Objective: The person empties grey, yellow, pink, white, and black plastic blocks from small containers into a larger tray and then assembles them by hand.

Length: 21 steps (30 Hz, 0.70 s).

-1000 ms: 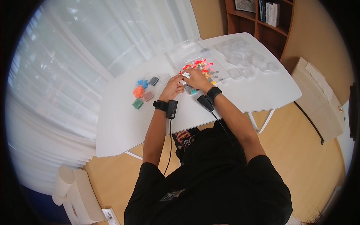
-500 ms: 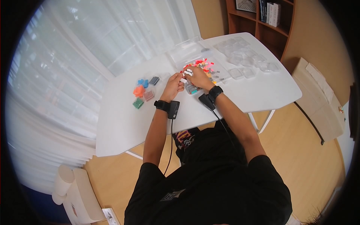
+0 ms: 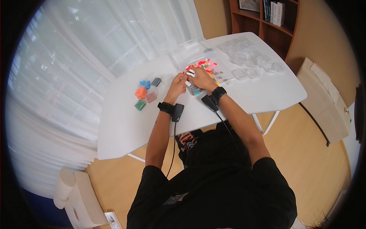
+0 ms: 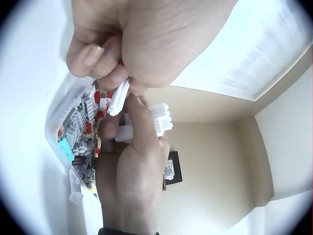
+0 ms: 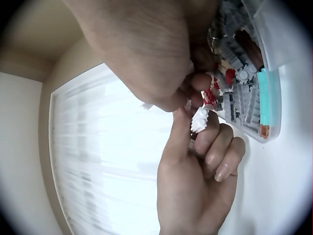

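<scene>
Both hands meet over a clear plastic box point(image 5: 277, 105) of loose toy bricks. My left hand point(image 3: 177, 87) pinches a small white toy brick point(image 4: 119, 100) between thumb and index finger, its other fingers curled in toward the palm. Close against it, my right hand point(image 3: 203, 80) grips a bundle of white toy bricks point(image 4: 161, 119), which stick out past its thumb. In the right wrist view the fingertips of both hands come together just above the pinched brick. Grey, red and turquoise bricks point(image 5: 264, 98) lie in the box beside the hands.
On the table's left stand small clear boxes with blue point(image 3: 145, 84), orange point(image 3: 140, 92), green point(image 3: 140, 105), reddish point(image 3: 151, 97) and dark bricks point(image 3: 156, 81). Several transparent containers point(image 3: 251, 61) cover the back right. A raised clear lid point(image 3: 188, 49) is behind the brick box.
The left hand has shifted slightly up and forward, and its fingers have drawn in. In the right hand the white bundle has turned a little. The left-side boxes have stayed put.
</scene>
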Each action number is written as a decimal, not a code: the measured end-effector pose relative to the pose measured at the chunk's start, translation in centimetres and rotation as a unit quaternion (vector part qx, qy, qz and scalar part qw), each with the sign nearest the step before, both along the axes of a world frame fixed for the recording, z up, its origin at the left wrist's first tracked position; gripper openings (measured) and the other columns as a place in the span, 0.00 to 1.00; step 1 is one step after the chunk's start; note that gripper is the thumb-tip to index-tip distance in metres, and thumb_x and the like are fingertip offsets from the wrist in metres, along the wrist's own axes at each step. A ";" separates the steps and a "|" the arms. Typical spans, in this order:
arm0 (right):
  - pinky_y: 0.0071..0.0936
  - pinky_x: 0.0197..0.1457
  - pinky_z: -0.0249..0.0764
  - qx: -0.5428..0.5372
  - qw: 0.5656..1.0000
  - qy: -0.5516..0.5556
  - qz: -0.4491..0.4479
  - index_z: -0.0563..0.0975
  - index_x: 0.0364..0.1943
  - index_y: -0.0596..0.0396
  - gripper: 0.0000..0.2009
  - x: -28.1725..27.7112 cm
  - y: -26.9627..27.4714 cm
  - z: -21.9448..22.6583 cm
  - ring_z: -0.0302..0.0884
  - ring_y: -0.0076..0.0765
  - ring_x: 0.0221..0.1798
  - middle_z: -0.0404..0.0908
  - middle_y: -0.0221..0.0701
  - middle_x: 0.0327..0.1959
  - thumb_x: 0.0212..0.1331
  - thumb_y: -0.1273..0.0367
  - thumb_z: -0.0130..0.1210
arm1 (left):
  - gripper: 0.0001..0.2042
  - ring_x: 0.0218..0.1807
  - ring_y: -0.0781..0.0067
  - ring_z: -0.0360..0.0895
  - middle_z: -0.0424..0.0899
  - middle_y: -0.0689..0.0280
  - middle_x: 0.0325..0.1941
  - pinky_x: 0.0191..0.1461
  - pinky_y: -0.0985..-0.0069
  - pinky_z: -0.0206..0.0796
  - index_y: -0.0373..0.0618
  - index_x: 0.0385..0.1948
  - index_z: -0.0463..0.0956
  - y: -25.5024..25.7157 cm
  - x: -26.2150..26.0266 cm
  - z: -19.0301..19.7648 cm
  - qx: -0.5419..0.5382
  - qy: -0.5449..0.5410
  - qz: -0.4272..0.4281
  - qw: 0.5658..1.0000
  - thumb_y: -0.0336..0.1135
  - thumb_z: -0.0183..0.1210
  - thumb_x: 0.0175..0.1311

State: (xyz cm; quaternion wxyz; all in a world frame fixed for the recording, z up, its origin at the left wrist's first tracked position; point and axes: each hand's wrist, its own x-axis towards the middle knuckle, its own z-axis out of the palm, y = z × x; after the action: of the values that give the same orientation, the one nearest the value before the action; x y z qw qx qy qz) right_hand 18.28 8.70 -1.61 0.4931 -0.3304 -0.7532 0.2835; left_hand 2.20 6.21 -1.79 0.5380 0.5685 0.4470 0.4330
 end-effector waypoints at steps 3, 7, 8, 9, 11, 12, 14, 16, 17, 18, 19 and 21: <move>0.38 0.35 0.70 0.006 1.000 0.010 0.000 0.77 0.31 0.61 0.11 -0.3 0.2 -0.3 0.77 0.49 0.30 0.79 0.44 0.25 0.53 0.66 0.58 | 0.11 0.15 0.91 0.47 0.55 0.79 0.16 0.18 0.87 0.42 0.50 0.34 0.68 0.2 -0.1 -0.1 0.006 0.000 0.001 1.000 0.45 0.47 0.71; 0.37 0.35 0.70 0.003 1.000 0.017 -0.002 0.77 0.32 0.61 0.11 -0.4 0.3 -0.4 0.77 0.48 0.29 0.79 0.44 0.25 0.53 0.66 0.58 | 0.11 0.15 0.91 0.47 0.55 0.80 0.16 0.18 0.87 0.41 0.49 0.33 0.68 -0.1 0.0 0.2 0.005 -0.001 0.002 1.000 0.45 0.47 0.71; 0.37 0.35 0.70 -0.035 0.999 0.020 -0.005 0.78 0.32 0.61 0.11 -0.2 -0.1 -0.1 0.77 0.47 0.29 0.79 0.44 0.25 0.53 0.66 0.58 | 0.10 0.14 0.91 0.48 0.55 0.80 0.15 0.17 0.87 0.41 0.49 0.33 0.67 -0.1 0.0 0.3 0.004 -0.004 -0.003 1.000 0.44 0.47 0.71; 0.36 0.35 0.70 -0.072 0.997 0.024 -0.007 0.78 0.33 0.61 0.11 -0.1 -0.3 0.2 0.77 0.45 0.29 0.80 0.44 0.25 0.53 0.66 0.58 | 0.09 0.14 0.91 0.49 0.55 0.79 0.15 0.16 0.86 0.42 0.49 0.33 0.67 -0.1 0.0 0.4 0.002 -0.007 -0.008 1.000 0.43 0.47 0.71; 0.36 0.35 0.70 -0.052 0.998 0.027 -0.008 0.78 0.33 0.62 0.11 -0.2 -0.1 0.0 0.77 0.45 0.29 0.80 0.43 0.25 0.52 0.66 0.58 | 0.09 0.13 0.92 0.48 0.55 0.79 0.15 0.16 0.86 0.41 0.49 0.33 0.67 0.0 -0.1 0.3 0.004 -0.009 -0.011 1.000 0.42 0.47 0.71; 0.35 0.35 0.70 -0.031 0.999 0.029 -0.010 0.78 0.32 0.62 0.11 -0.1 0.1 -0.1 0.77 0.44 0.28 0.80 0.43 0.25 0.52 0.66 0.59 | 0.09 0.13 0.92 0.48 0.55 0.79 0.15 0.16 0.86 0.41 0.49 0.33 0.67 0.0 -0.1 0.3 0.006 -0.011 -0.014 1.000 0.42 0.47 0.71; 0.35 0.35 0.70 -0.047 0.999 0.024 -0.010 0.78 0.32 0.62 0.11 -0.1 0.3 -0.2 0.77 0.44 0.28 0.80 0.44 0.25 0.52 0.66 0.59 | 0.09 0.13 0.92 0.48 0.55 0.80 0.14 0.16 0.86 0.40 0.49 0.33 0.67 0.0 -0.1 0.2 0.005 -0.015 -0.016 1.000 0.42 0.47 0.71; 0.35 0.35 0.70 -0.064 0.998 0.021 -0.010 0.78 0.32 0.62 0.11 -0.1 0.4 -0.2 0.77 0.44 0.29 0.80 0.44 0.25 0.51 0.66 0.59 | 0.09 0.13 0.92 0.48 0.55 0.80 0.14 0.16 0.87 0.40 0.49 0.33 0.67 0.0 -0.1 0.2 0.004 -0.017 -0.018 1.000 0.42 0.47 0.71; 0.36 0.35 0.70 -0.072 0.997 0.022 -0.004 0.78 0.32 0.63 0.11 -0.1 0.3 -0.2 0.77 0.45 0.28 0.79 0.45 0.25 0.50 0.67 0.58 | 0.09 0.13 0.92 0.48 0.55 0.80 0.14 0.16 0.86 0.40 0.50 0.33 0.67 -0.1 0.0 0.3 0.003 -0.015 -0.017 1.000 0.42 0.47 0.71; 0.36 0.35 0.70 -0.080 0.996 0.024 0.001 0.78 0.32 0.63 0.11 0.0 0.3 -0.1 0.77 0.45 0.28 0.79 0.46 0.24 0.50 0.67 0.58 | 0.09 0.13 0.92 0.48 0.54 0.80 0.14 0.16 0.86 0.39 0.50 0.33 0.67 -0.1 0.1 0.3 0.002 -0.013 -0.016 1.000 0.42 0.47 0.71; 0.36 0.35 0.70 -0.081 0.996 0.025 0.000 0.78 0.32 0.63 0.11 -0.1 0.2 -0.1 0.77 0.45 0.28 0.79 0.46 0.24 0.50 0.67 0.58 | 0.09 0.13 0.92 0.48 0.54 0.80 0.14 0.16 0.86 0.39 0.50 0.33 0.67 -0.1 0.1 0.3 0.001 -0.012 -0.017 1.000 0.42 0.47 0.71; 0.38 0.35 0.70 -0.050 0.998 0.022 -0.018 0.78 0.31 0.63 0.12 -0.2 0.4 -0.4 0.77 0.48 0.28 0.79 0.46 0.24 0.49 0.67 0.58 | 0.09 0.13 0.91 0.49 0.56 0.80 0.14 0.16 0.87 0.42 0.49 0.32 0.67 0.2 0.0 0.0 0.002 -0.006 -0.013 1.000 0.42 0.47 0.71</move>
State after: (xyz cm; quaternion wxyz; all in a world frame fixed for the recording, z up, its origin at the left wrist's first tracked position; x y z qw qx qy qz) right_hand 18.04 9.05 -2.04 0.4977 -0.3616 -0.7209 0.3191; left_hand 2.24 6.44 -1.78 0.5450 0.5729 0.4355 0.4303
